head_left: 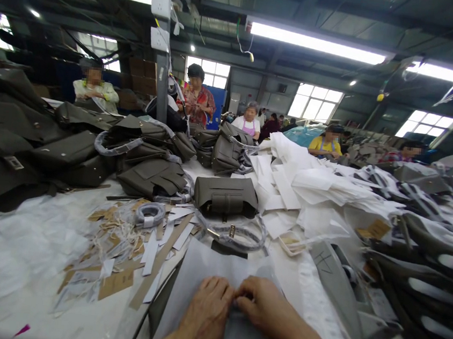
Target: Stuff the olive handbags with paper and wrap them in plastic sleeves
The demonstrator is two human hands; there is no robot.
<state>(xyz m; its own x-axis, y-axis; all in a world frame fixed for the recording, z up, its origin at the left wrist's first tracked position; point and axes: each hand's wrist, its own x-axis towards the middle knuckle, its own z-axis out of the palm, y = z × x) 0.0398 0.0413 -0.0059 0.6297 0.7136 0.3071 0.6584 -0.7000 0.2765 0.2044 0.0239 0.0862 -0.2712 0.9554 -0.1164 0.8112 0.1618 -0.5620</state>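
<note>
Left hand: palm down on a translucent white sheet, fingers together and lightly bent; can't tell if the thumb pinches anything. Right hand: fingers curled, thumb near forefinger, right up against the left at the sheet's middle; may have a fold of it, grip hidden, can't tell.

Sheet sits at the table's near edge, right in front of the person, over a dark grey-green piece that sticks out on the left. Rest of that piece is covered, shape unclear. Progress, my read: sheet is laid on, but the piece is not fully enclosed and the hands are mid-adjustment.

Just beyond: dark handbag, flap down, no paper around it; plastic-wrapped handle lies in front. Left of the sheet: paper strips, brown tags with strings, coiled wrapped strap. Right: grey dispenser-like tool, with a small tray behind it.

Further out: big heap of white paper, so plenty of sheets unused. Dark bags piled at left, more bags with white stuffing at right; can't tell which are finished. Co-workers across the back.
</note>
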